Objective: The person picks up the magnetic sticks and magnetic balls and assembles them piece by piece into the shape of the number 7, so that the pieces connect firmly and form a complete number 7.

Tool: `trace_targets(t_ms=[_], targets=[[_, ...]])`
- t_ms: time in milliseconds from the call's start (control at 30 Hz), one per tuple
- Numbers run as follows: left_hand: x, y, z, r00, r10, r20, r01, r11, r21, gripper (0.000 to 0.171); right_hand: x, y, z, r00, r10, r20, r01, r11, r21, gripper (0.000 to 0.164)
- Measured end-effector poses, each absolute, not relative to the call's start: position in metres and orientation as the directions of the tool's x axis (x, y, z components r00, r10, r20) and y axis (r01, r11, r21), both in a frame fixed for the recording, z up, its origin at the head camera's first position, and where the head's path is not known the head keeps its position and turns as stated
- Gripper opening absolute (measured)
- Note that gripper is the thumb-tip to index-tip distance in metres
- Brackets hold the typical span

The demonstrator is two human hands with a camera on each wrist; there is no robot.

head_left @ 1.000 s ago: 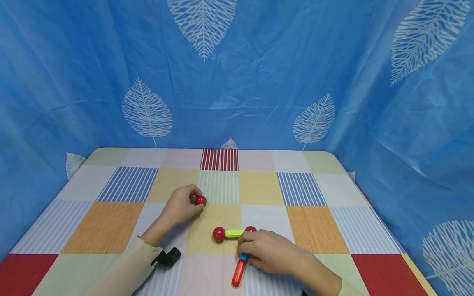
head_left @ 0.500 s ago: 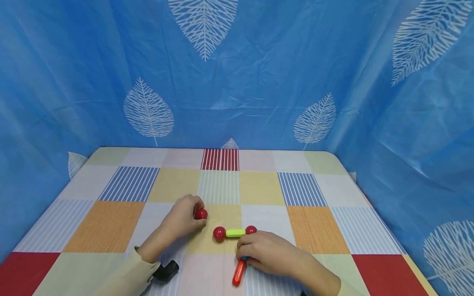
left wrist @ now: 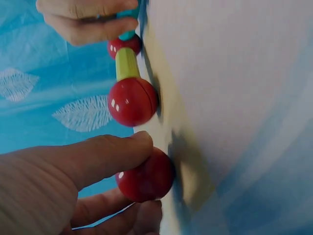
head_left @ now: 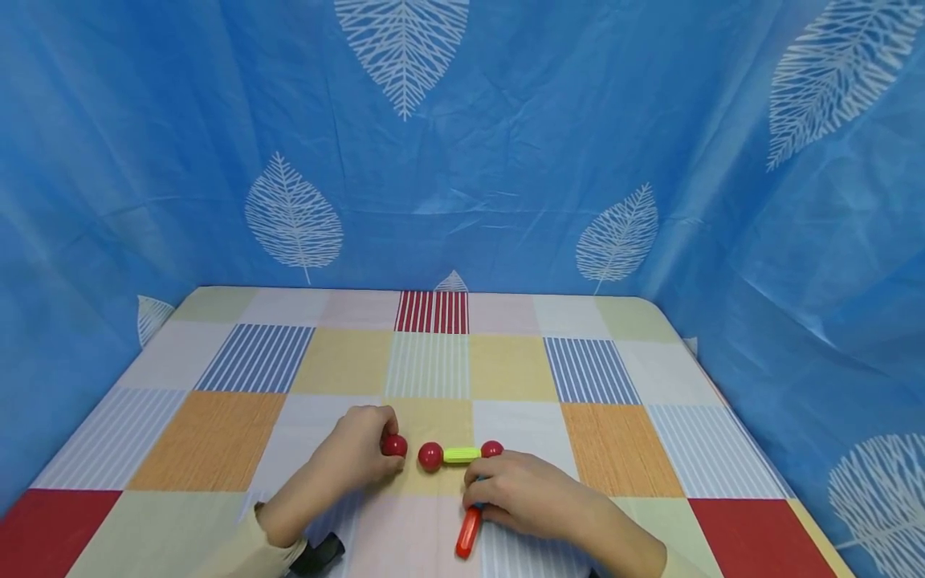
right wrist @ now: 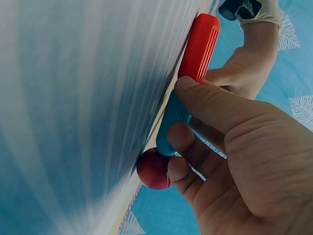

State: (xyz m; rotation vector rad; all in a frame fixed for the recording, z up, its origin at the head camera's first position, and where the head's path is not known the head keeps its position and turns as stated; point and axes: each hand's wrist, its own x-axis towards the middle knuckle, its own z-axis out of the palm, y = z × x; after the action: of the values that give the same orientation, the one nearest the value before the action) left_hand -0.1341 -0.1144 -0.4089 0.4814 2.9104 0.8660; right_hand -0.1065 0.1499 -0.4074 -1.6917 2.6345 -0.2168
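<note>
My left hand (head_left: 356,451) pinches a glossy red ball (head_left: 394,446) between thumb and fingers, low over the cloth. Just right of it, with a small gap, lies another red ball (head_left: 430,457), joined to a yellow-green ribbed rod (head_left: 461,455) whose far end meets a third red ball (head_left: 491,449). My right hand (head_left: 527,491) grips a blue rod (right wrist: 170,122) with thumb and fingers. In the right wrist view, a ribbed red rod (right wrist: 200,46) continues from one end of the blue rod, and a red ball (right wrist: 154,169) sits at its other end.
A patchwork tablecloth (head_left: 506,377) in checks and stripes covers the table. Blue curtains (head_left: 462,160) with white leaf prints hang behind it and along both sides. A black strap-like device (head_left: 318,555) shows at the left sleeve.
My left hand has come nearer along the table with its red ball, now level with the ball on the yellow-green rod. The right hand and the rods have stayed nearly still.
</note>
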Motion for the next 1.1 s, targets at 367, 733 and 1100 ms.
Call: trace_targets(t_ms=[367,733,1100], targets=[[-0.113,-0.112,-0.402,-0.893,0.449,-0.032,0.355,0.747,0.563,0.038,-0.107,0.15,-0.409,-0.416,-0.906,0.08,-0.908,0.408,-0.097,0.018],[-0.099,-0.105,-0.401,-0.827,0.559,-0.055,0.425,0.686,0.591,0.036,-0.107,0.148,-0.406,-0.43,-0.9,0.076,-0.901,0.422,-0.104,0.019],[-0.091,-0.1,-0.398,-0.812,0.576,-0.097,0.406,0.676,0.615,0.037,-0.111,0.148,-0.403,-0.436,-0.897,0.07,-0.897,0.428,-0.106,0.021]])
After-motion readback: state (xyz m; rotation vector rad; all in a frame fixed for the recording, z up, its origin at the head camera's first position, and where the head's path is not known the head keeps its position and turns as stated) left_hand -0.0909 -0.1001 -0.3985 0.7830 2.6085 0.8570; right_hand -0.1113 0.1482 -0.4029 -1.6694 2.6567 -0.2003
